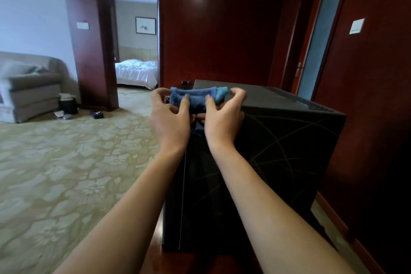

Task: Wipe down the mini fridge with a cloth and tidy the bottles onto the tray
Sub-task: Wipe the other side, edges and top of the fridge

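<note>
A black mini fridge (289,140) stands in front of me, with faint crossing lines on its near side and vent slots along its top. A folded blue cloth (196,95) is held at the fridge's top near-left corner. My left hand (170,115) grips the cloth's left part, fingers curled round it. My right hand (223,115) grips its right part, with the outer fingers spread onto the fridge top. No bottles or tray are in view.
Dark red wood panelling (222,24) rises behind the fridge, with a door (320,35) at the right. Patterned beige carpet (77,162) spreads to the left. A grey sofa (29,82) and small items on the floor (69,107) sit far left. An open doorway shows a bed (138,71).
</note>
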Available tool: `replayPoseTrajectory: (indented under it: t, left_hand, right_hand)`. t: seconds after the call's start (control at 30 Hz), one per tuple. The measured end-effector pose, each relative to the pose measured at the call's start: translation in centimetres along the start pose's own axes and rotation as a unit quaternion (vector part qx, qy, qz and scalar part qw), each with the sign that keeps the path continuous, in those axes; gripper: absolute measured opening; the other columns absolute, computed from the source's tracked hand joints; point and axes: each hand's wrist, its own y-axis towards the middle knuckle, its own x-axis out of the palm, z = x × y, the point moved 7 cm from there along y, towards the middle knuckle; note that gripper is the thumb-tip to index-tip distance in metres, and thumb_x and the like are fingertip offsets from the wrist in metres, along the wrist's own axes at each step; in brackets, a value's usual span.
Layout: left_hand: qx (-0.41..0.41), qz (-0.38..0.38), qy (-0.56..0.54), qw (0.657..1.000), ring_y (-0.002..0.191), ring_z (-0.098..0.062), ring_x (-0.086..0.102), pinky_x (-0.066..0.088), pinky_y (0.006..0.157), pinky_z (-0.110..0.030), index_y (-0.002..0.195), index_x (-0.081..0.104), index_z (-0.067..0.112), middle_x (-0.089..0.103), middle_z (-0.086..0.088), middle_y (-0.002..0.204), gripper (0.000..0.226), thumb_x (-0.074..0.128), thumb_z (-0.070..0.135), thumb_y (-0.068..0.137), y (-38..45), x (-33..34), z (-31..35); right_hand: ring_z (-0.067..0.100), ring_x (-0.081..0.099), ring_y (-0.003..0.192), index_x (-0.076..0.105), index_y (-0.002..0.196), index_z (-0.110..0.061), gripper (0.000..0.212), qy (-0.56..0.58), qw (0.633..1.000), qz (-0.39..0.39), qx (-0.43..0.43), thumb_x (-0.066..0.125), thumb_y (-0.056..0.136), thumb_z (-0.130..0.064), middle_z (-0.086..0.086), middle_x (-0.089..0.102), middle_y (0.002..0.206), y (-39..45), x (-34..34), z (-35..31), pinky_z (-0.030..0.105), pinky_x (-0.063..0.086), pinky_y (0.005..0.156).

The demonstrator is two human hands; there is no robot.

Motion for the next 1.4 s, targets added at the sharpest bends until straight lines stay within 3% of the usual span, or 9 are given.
replayPoseTrajectory:
  t: [0.13, 0.3, 0.43, 0.57, 0.67, 0.93, 1.07, 1.23, 1.4]
  left_hand:
    - [0.085, 0.024, 0.119, 0.989, 0.057, 0.004, 0.055, 0.038, 0.061, -0.019, 0.115, 0.052, 0.018, 0.057, 0.013, 0.053, 0.038, 0.073, 0.03, 0.085, 1.6, 1.0, 2.3]
    - [0.188, -0.037, 0.324, 0.926, 0.078, -0.03, 0.058, 0.024, 0.064, -0.026, 0.1, 0.066, 0.017, 0.066, -0.007, 0.091, 0.017, 0.058, 0.03, 0.093, 1.8, 2.7, 3.5]
    - [0.222, -0.051, 0.441, 0.868, 0.078, -0.031, 0.054, 0.026, 0.061, -0.031, 0.086, 0.071, 0.021, 0.055, -0.005, 0.1, 0.022, 0.055, 0.035, 0.093, 1.3, 3.4, 4.0]
    - [0.302, -0.122, 0.507, 0.798, 0.111, -0.027, 0.048, 0.024, 0.079, -0.033, 0.095, 0.075, 0.025, 0.064, 0.005, 0.113, 0.029, 0.048, 0.039, 0.096, 1.3, 4.8, 4.0]
    - [0.301, -0.19, 0.531, 0.769, 0.109, -0.02, 0.056, 0.021, 0.087, -0.034, 0.095, 0.071, 0.025, 0.071, 0.004, 0.1, 0.035, 0.039, 0.039, 0.1, 1.7, 6.1, 3.4]
    - [0.238, -0.307, 0.523, 0.758, 0.096, -0.025, 0.062, 0.026, 0.091, -0.039, 0.082, 0.059, 0.023, 0.062, 0.0, 0.084, 0.038, 0.028, 0.034, 0.101, 4.0, 8.4, 2.3]
    - [0.206, -0.364, 0.535, 0.734, 0.104, -0.027, 0.058, 0.027, 0.096, -0.044, 0.08, 0.049, 0.022, 0.066, -0.007, 0.11, 0.032, 0.025, 0.029, 0.1, 4.4, 10.2, 1.5]
    - [0.134, -0.419, 0.576, 0.689, 0.128, -0.029, 0.048, 0.023, 0.107, -0.049, 0.122, 0.058, 0.019, 0.055, -0.008, 0.139, 0.041, 0.024, 0.031, 0.101, 4.9, 13.5, 0.4]
    - [0.138, -0.454, 0.557, 0.681, 0.129, -0.031, 0.047, 0.025, 0.106, -0.049, 0.128, 0.056, 0.019, 0.052, -0.01, 0.142, 0.044, 0.023, 0.034, 0.102, 3.8, 16.2, 0.8]
  right_hand:
    - [0.028, 0.064, 0.089, 0.052, 0.13, -0.02, 0.038, -0.153, 0.968, -0.075, -0.182, 0.061, 0.093, -0.027, 0.01, 0.062, 0.104, 0.8, 0.4, -3.0, 0.04, 0.052, 0.077]
    - [0.027, 0.06, 0.097, 0.063, 0.109, -0.013, 0.027, -0.333, 0.879, -0.163, -0.299, 0.04, 0.103, -0.027, 0.004, 0.058, 0.114, -0.1, 2.1, -2.7, 0.043, 0.053, 0.073]
    - [0.024, 0.057, 0.105, 0.062, 0.111, -0.014, 0.028, -0.373, 0.858, -0.187, -0.298, 0.038, 0.103, -0.025, 0.004, 0.063, 0.112, 0.7, 2.4, -2.0, 0.041, 0.053, 0.078]
    - [0.026, 0.05, 0.103, 0.066, 0.1, -0.017, 0.03, -0.433, 0.828, -0.194, -0.298, 0.039, 0.1, -0.028, 0.002, 0.067, 0.101, 2.5, 1.4, -1.8, 0.038, 0.04, 0.077]
    - [0.023, 0.045, 0.104, 0.068, 0.097, -0.022, 0.033, -0.461, 0.805, -0.211, -0.308, 0.037, 0.101, -0.034, -0.004, 0.067, 0.097, 3.7, 0.5, -1.5, 0.037, 0.033, 0.081]
    - [0.025, 0.057, 0.101, 0.057, 0.081, -0.026, 0.034, -0.462, 0.805, -0.276, -0.25, 0.032, 0.102, -0.031, 0.0, 0.062, 0.088, 5.6, 1.1, -0.7, 0.036, 0.03, 0.082]
    - [0.026, 0.056, 0.109, 0.054, 0.088, -0.021, 0.036, -0.5, 0.778, -0.32, -0.206, 0.022, 0.102, -0.027, 0.006, 0.065, 0.106, 6.7, 1.5, 0.2, 0.045, 0.028, 0.104]
    - [0.031, 0.053, 0.117, 0.061, 0.11, -0.023, 0.042, -0.537, 0.751, -0.355, -0.148, 0.02, 0.102, -0.024, 0.008, 0.06, 0.128, 9.0, 1.3, 1.5, 0.052, 0.024, 0.109]
    - [0.033, 0.05, 0.119, 0.061, 0.112, -0.023, 0.039, -0.539, 0.766, -0.337, -0.098, 0.024, 0.1, -0.029, 0.012, 0.057, 0.131, 11.1, -1.2, 2.8, 0.048, 0.031, 0.102]
